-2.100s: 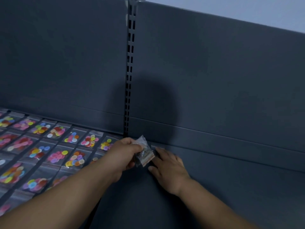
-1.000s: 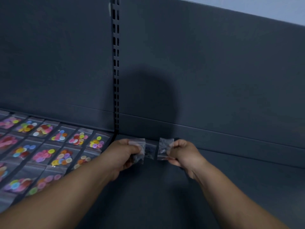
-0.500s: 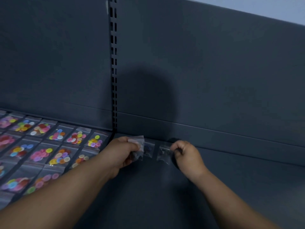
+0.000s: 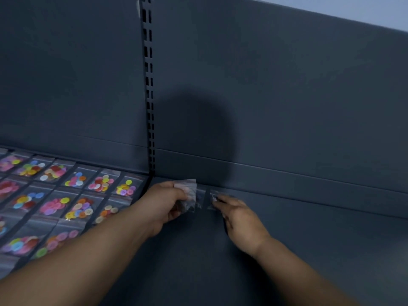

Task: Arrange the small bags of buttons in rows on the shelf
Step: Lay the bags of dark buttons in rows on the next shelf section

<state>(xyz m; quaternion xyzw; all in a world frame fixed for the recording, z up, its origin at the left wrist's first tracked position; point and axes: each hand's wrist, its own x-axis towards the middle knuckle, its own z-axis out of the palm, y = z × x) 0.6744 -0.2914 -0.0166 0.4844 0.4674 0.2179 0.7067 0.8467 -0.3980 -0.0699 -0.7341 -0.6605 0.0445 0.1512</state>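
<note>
My left hand point(image 4: 164, 203) grips a small stack of clear button bags point(image 4: 187, 189) just above the dark shelf point(image 4: 287, 250), near its back edge. Beside the stack, one bag point(image 4: 201, 198) lies flat against the back wall. A second bag point(image 4: 213, 198) lies to its right, and the straight fingers of my right hand point(image 4: 239, 217) rest on it. Its contents look dark and are hard to make out. Rows of bags with colourful buttons point(image 4: 77, 195) cover the left shelf section.
A slotted upright point(image 4: 150, 107) divides the left shelf section from the right one. The dark back panel point(image 4: 287, 107) rises behind both. My shadow falls on the panel above my hands. The right shelf section is bare dark metal to the right of my hands.
My right hand took a bag from the stack, set it down by the back wall to the right of the first bag, and now lies flat on it. My left hand stayed put.
</note>
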